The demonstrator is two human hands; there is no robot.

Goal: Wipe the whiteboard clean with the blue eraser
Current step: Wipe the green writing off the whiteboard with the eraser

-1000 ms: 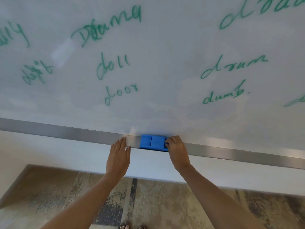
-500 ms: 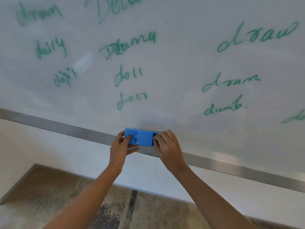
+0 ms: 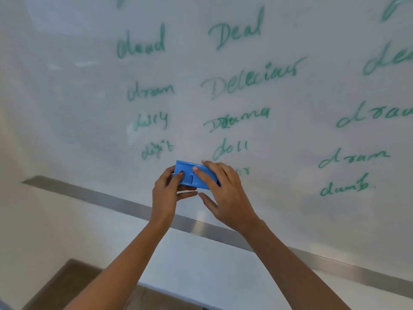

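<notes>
Eraser (image 3: 188, 175) - blue plastic block, long side roughly level, held up in front of the lower part of the board (image 3: 67, 108). Can't tell if its pad touches the surface. The left hand (image 3: 166, 193) grips its 9 o'clock end, fingers on the face and thumb underneath. The right hand (image 3: 225, 198) wraps fingers over the 3 o'clock end and top edge; its thumb hangs just below, apparently off the plastic.

Judged handling: light, rigid shell, smooth and a bit slippery, not fragile; the soft pad presumably faces the board. One hand should be enough - best hold is across the long edges at the middle, with the palm behind to press flat.

Green writing (image 3: 230, 148) is untouched: "doll" at 1 o'clock, "digit" at 10, more columns from 12 to 3. One word at 3 is partly hidden by the right hand. The metal rail (image 3: 100, 198) runs at 6 o'clock, under the hands.
</notes>
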